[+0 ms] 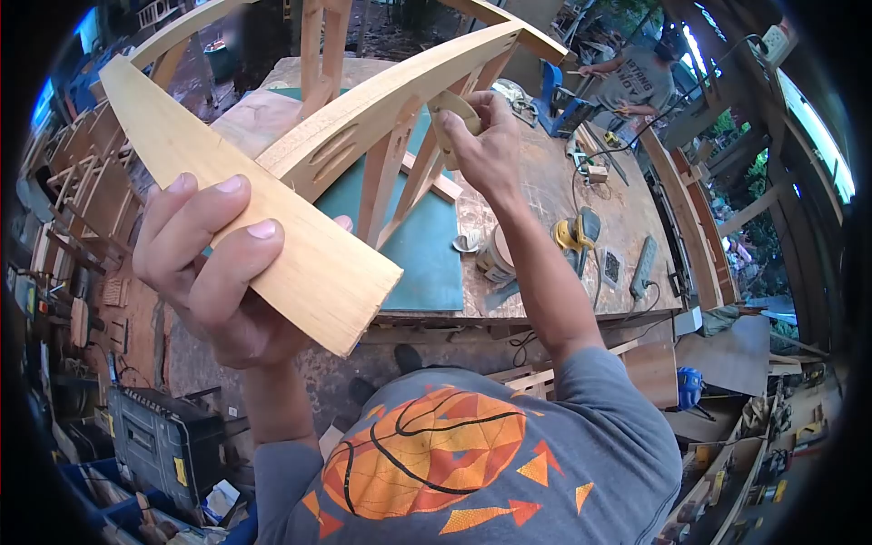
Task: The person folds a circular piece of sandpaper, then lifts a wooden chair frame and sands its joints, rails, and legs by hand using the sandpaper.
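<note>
While the left hand (216,295) wraps parted fingers over a board's (318,259) edges, the right hand (488,154) pinches a tan piece (457,106), the wooden frame's (381,94) gaps beside its fingers.

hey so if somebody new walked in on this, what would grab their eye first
Probably the pale, curved wooden frame across the upper left, with its broad tapered end piece in the left hand and a thin tan sheet in the right hand. Next, the orange basketball print on the grey T-shirt at the bottom, then the flat blue-green sheet under the frame.
</note>
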Action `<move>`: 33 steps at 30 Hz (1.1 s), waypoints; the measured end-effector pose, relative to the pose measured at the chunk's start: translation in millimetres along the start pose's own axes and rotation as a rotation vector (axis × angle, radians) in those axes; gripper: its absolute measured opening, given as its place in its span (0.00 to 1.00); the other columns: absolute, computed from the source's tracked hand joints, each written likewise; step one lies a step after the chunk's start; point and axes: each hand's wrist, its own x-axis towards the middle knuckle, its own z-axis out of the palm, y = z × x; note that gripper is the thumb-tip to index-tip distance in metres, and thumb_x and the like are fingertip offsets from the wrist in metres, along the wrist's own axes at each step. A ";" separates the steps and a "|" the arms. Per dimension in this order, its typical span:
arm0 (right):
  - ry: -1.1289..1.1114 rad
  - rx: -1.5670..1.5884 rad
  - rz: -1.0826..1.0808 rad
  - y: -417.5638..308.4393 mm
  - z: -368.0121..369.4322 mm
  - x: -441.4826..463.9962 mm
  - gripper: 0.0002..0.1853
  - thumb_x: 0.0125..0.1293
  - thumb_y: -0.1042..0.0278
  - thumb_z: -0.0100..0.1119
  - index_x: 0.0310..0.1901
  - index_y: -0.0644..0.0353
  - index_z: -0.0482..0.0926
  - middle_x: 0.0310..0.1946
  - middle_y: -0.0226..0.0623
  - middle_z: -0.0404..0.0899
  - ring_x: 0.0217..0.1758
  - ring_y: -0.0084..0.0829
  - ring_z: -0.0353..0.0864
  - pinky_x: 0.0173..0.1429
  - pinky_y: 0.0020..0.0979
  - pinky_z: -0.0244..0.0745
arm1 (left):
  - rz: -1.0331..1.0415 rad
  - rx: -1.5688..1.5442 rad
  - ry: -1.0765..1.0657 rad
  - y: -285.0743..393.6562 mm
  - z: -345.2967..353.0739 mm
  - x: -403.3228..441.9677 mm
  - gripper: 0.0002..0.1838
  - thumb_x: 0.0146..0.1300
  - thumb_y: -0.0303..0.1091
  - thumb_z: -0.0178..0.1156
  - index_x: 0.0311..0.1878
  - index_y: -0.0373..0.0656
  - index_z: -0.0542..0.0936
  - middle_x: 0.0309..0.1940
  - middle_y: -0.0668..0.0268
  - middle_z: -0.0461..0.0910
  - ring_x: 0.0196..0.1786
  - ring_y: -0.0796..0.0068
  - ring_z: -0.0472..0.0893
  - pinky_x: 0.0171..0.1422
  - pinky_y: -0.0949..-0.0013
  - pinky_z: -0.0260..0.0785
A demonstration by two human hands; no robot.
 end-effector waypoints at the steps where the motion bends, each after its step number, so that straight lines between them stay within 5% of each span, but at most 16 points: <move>1: 0.018 0.016 0.001 -2.4 0.6 2.4 0.11 0.63 0.67 0.67 0.40 0.65 0.79 0.29 0.45 0.84 0.32 0.32 0.85 0.38 0.36 0.79 | 0.000 -0.008 -0.013 -0.5 -1.2 0.3 0.30 0.56 0.39 0.80 0.56 0.53 0.71 0.56 0.65 0.76 0.65 0.57 0.76 0.76 0.49 0.70; 5: 0.002 -0.103 0.119 -29.4 -6.5 10.1 0.10 0.61 0.68 0.63 0.40 0.66 0.77 0.31 0.48 0.84 0.34 0.36 0.86 0.43 0.37 0.80 | 0.001 -0.012 -0.038 -0.7 -3.8 1.4 0.31 0.56 0.40 0.81 0.56 0.53 0.71 0.57 0.65 0.76 0.65 0.57 0.76 0.76 0.49 0.70; 8: 0.077 -0.122 0.033 -24.8 1.2 15.9 0.13 0.64 0.62 0.63 0.38 0.66 0.78 0.31 0.50 0.85 0.34 0.45 0.88 0.41 0.41 0.81 | -0.013 -0.022 -0.003 1.2 0.5 -0.1 0.31 0.56 0.41 0.81 0.56 0.53 0.71 0.57 0.65 0.77 0.65 0.56 0.76 0.76 0.48 0.69; 18: 0.175 -0.384 -0.194 -12.6 4.1 19.5 0.20 0.68 0.51 0.69 0.30 0.63 0.82 0.20 0.48 0.81 0.24 0.48 0.85 0.32 0.42 0.77 | -0.027 -0.029 0.008 3.9 -1.9 0.8 0.31 0.54 0.41 0.83 0.56 0.53 0.72 0.57 0.66 0.77 0.64 0.56 0.77 0.75 0.48 0.70; 20: 0.153 -0.222 -0.183 -12.0 8.7 17.4 0.21 0.68 0.56 0.71 0.26 0.66 0.80 0.17 0.46 0.77 0.19 0.28 0.77 0.28 0.37 0.72 | -0.038 -0.048 -0.024 3.8 -5.7 4.7 0.32 0.52 0.41 0.84 0.55 0.54 0.73 0.57 0.67 0.77 0.65 0.57 0.77 0.75 0.48 0.71; 25: 0.162 -0.175 -0.216 -21.7 3.4 30.1 0.20 0.68 0.54 0.70 0.28 0.66 0.83 0.17 0.43 0.78 0.21 0.22 0.76 0.28 0.34 0.71 | -0.020 -0.039 -0.022 2.1 -6.4 6.7 0.34 0.50 0.40 0.85 0.55 0.54 0.74 0.57 0.67 0.77 0.64 0.56 0.77 0.73 0.48 0.71; 28: -0.033 -0.197 -0.048 -6.5 4.5 10.5 0.19 0.68 0.56 0.71 0.30 0.66 0.86 0.20 0.38 0.83 0.23 0.20 0.78 0.29 0.31 0.72 | -0.010 -0.033 -0.033 1.8 -8.8 4.5 0.33 0.50 0.40 0.85 0.56 0.54 0.74 0.57 0.67 0.77 0.64 0.56 0.76 0.72 0.48 0.71; 33: 0.065 -0.090 -0.102 -18.7 1.7 25.8 0.15 0.69 0.62 0.70 0.30 0.66 0.86 0.19 0.37 0.83 0.23 0.22 0.79 0.29 0.30 0.73 | -0.018 -0.022 -0.038 2.0 -9.7 5.9 0.33 0.51 0.40 0.85 0.56 0.54 0.73 0.57 0.67 0.77 0.65 0.56 0.76 0.72 0.47 0.71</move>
